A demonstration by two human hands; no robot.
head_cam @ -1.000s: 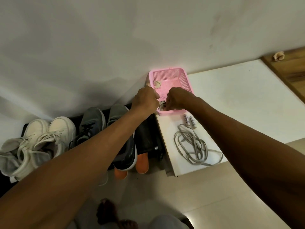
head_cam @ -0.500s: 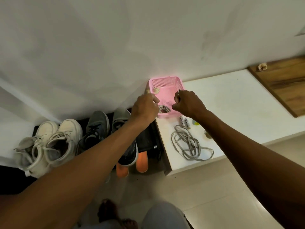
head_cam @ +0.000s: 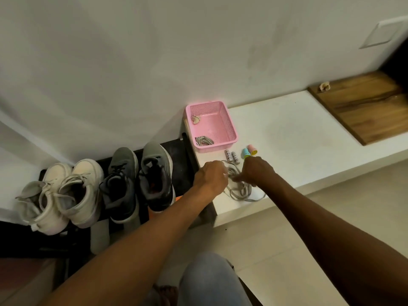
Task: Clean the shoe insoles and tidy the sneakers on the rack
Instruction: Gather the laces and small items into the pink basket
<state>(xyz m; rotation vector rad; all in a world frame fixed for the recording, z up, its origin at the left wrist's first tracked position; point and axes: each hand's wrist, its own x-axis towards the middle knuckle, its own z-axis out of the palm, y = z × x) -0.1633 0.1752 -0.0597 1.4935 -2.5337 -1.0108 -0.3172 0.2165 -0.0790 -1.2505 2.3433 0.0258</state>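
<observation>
A loose grey shoelace lies on the white ledge. My left hand and my right hand both pinch its upper loops, close together. On the black rack to the left stand a pair of grey sneakers and a pair of white sneakers, toes toward the wall. An orange insole peeks out under my left forearm. The pink basket behind my hands holds a coiled grey lace and a small beige thing.
Two small white tubes and two small pastel stampers stand between the basket and my hands. A wooden board lies at the ledge's far right. The wall runs close behind. Pale floor tiles and my knee are below.
Both hands have come back from the pink basket, leaving a coiled lace in it, and now grip the loose lace on the ledge. The view has widened.
</observation>
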